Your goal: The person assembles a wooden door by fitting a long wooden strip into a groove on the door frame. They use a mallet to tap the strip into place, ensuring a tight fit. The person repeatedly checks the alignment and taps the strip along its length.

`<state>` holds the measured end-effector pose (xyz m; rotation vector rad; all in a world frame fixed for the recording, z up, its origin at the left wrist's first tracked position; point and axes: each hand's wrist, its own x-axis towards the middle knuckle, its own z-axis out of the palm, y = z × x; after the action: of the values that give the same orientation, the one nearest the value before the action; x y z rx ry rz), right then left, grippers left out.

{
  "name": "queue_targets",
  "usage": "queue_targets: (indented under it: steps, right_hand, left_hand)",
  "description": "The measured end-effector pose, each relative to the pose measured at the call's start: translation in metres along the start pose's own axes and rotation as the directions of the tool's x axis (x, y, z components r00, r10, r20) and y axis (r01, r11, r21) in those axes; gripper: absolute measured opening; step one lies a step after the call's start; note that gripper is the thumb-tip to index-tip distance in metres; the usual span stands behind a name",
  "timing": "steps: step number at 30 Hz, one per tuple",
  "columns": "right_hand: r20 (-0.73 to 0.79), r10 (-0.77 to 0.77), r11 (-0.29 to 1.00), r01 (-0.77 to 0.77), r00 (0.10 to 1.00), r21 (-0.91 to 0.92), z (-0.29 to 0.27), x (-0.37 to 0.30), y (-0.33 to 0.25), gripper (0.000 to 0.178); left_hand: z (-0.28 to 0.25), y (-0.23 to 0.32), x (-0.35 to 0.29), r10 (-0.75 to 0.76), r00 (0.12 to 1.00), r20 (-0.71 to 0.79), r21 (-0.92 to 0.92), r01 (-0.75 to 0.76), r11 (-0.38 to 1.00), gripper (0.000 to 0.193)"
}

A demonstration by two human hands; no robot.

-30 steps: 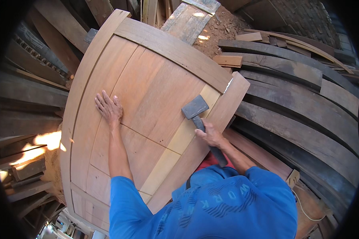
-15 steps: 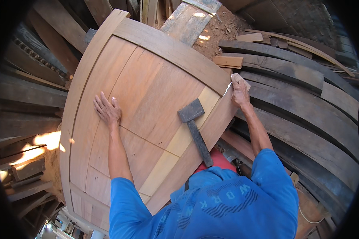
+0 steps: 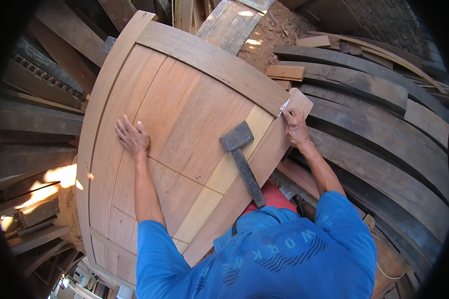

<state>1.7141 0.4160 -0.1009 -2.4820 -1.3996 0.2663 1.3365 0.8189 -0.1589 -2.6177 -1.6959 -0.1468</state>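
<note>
A large wooden door panel (image 3: 184, 109) lies in front of me, framed by a raised top rail (image 3: 214, 62) and side boards. My left hand (image 3: 133, 135) rests flat on its boards, fingers stretched and slightly apart, holding nothing. At the right corner, my right hand (image 3: 296, 125) is closed, its fingertips pinched by the joint between the top rail and the right side board (image 3: 264, 154). Something thin and whitish shows at those fingertips, too small to name. Between my hands a dark mallet (image 3: 238, 137) lies on the panel, handle toward my body.
Long dark planks (image 3: 374, 139) are stacked along the right. More boards (image 3: 37, 119) lean at the left. Short wood offcuts (image 3: 285, 72) sit beyond the right corner, near sawdust on the ground (image 3: 267, 42). A worn plank (image 3: 229, 30) extends from the far edge.
My right hand has slid a little down and toward me from the corner's end, uncovering the side board's tip. The white streak along the joint looks shorter. My left hand keeps its place.
</note>
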Motion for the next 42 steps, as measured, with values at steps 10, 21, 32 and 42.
queue_targets:
  steps: [10,21,32,42]
  right_hand:
    - [0.285,0.338,0.738,-0.440,0.897,0.511,0.001,0.001,0.028,0.043]
    - [0.160,0.378,0.917,-0.345,0.912,-0.199,-0.026,0.054,0.070,0.049]
    - [0.128,0.133,0.973,-0.104,0.983,-0.208,-0.009,0.019,0.021,0.053]
    - [0.136,0.095,0.971,-0.122,0.986,0.204,-0.012,0.009,0.014,0.038]
  left_hand:
    - [-0.001,-0.001,0.000,0.008,1.000,0.003,0.001,-0.008,1.000,0.066]
    - [0.000,-0.001,0.001,-0.011,1.000,0.019,0.001,0.011,1.000,0.066]
    - [-0.004,0.002,0.001,0.009,1.000,0.005,0.007,-0.009,1.000,0.064]
    - [-0.003,-0.007,-0.003,0.012,1.000,-0.019,0.008,-0.012,1.000,0.067]
